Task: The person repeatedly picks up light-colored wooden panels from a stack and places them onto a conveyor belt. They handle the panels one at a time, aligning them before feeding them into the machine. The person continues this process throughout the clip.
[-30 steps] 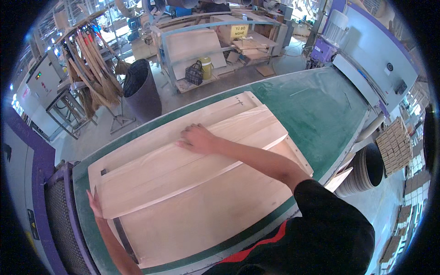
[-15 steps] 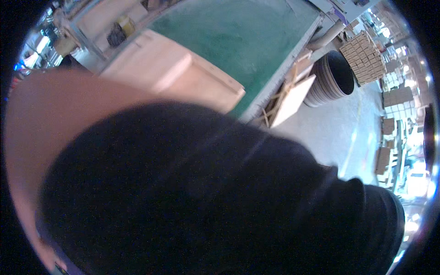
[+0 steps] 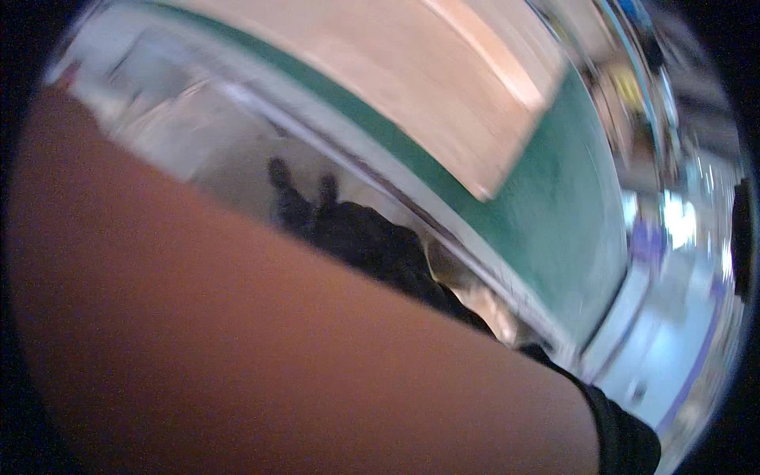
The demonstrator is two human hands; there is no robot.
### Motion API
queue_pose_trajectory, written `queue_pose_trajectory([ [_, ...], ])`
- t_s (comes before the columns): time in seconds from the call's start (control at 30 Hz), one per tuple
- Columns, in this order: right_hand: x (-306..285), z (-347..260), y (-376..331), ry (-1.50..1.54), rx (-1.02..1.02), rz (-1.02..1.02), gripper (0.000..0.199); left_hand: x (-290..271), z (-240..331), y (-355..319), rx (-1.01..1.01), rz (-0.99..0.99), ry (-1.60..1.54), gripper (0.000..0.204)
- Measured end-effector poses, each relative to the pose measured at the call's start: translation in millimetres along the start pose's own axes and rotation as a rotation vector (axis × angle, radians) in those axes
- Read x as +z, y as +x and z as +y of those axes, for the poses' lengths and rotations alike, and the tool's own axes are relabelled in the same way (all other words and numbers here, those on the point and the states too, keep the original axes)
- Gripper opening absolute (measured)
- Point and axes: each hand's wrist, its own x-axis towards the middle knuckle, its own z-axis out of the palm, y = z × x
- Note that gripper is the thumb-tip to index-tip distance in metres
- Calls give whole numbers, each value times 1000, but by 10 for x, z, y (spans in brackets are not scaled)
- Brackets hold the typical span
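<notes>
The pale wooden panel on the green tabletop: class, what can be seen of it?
The pale wooden panel looks broad and flat, light tan, with fairly plain wood and two edges meeting at a corner in the middle of the view. It lies on the green tabletop, a green strip showing along its near edge. A raised, lighter board rests along its upper right part. The picture's top edge cuts it off, and blur hides fine grain. No hand is seen touching it.
</notes>
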Motion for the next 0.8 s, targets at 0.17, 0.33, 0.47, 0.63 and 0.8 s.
queue_pose_trajectory([
  [0.17, 524, -1969, 806, 41, -283, -36, 48, -1583, -408, -1706, -151, 356, 42, 31],
  [0.33, 675, -3243, 385, 250, -423, -63, 45, -2095, 390, -4030, -207, 692, 52, 25],
  [0.47, 1292, -4446, -227, 562, -316, -590, 51, -2126, 778, -6007, -368, 1060, 119, 28],
  [0.63, 3267, -4162, 47, 599, -171, -916, 96, -2520, -174, -6560, -650, 1311, 439, 22],
  [0.8, 3325, -4464, -44, 931, 72, -1307, 81, -2496, -495, -6824, -803, 1473, 235, 21],
])
